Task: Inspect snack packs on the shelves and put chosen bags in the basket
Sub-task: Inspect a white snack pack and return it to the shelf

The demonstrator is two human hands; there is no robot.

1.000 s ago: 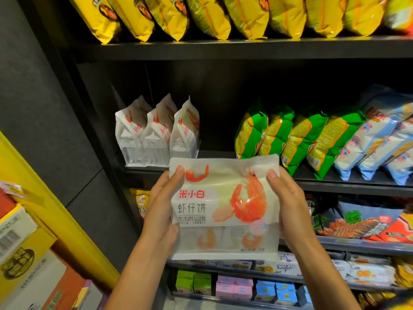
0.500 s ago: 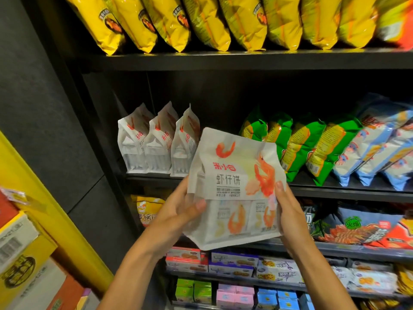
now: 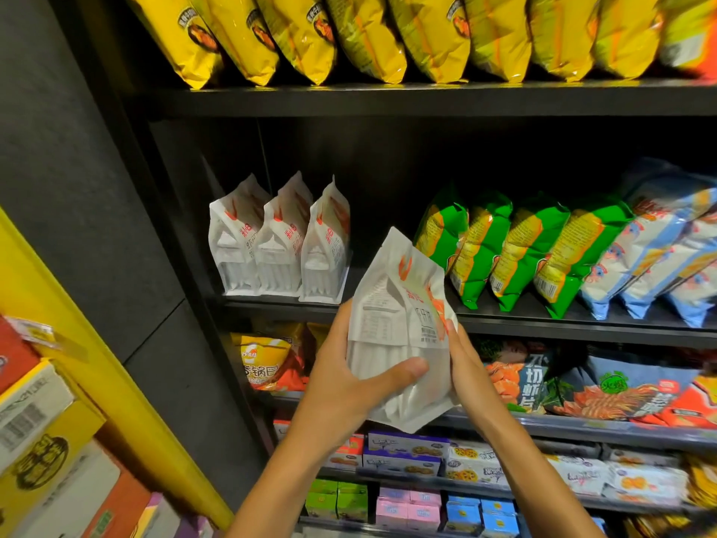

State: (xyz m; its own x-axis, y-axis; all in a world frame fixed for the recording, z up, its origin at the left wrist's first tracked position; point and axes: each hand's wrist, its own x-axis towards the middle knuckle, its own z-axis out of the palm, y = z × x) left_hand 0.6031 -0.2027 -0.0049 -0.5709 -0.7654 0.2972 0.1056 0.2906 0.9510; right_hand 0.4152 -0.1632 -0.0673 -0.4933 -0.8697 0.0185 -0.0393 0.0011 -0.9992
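Step in hand: you are inspecting one white snack bag (image 3: 399, 328), turned so that its side and back panel with the printed table and the barcode face you. This is the checking part of the task, not yet the putting away.

Where the bag is: it is in the air, in front of the front edge of the middle shelf (image 3: 543, 322), between the three white bags (image 3: 277, 246) standing at the left end of that shelf and the row of green bags (image 3: 504, 246) to the right. It is tilted, its top corner pointing up and a little left.

Left hand: your left hand (image 3: 349, 378) grips the lower part of the bag; the thumb lies across the near face and the other fingers are curled behind it.

Right hand: your right hand (image 3: 465, 363) holds the right edge of the bag. Only the fingertips (image 3: 450, 328) show at that edge, so it seems a light pinch, but the rest of the grasp is hidden.

Basket: it is not in view, so I cannot say where it stands.

Next move: I think you first finish reading the panel. If you choose this bag, keep one firm grip and look down to find the basket. If not, return it upright beside the three white bags.

Other things: yellow bags (image 3: 349, 33) fill the top shelf; boxes (image 3: 42, 440) are stacked at the left.
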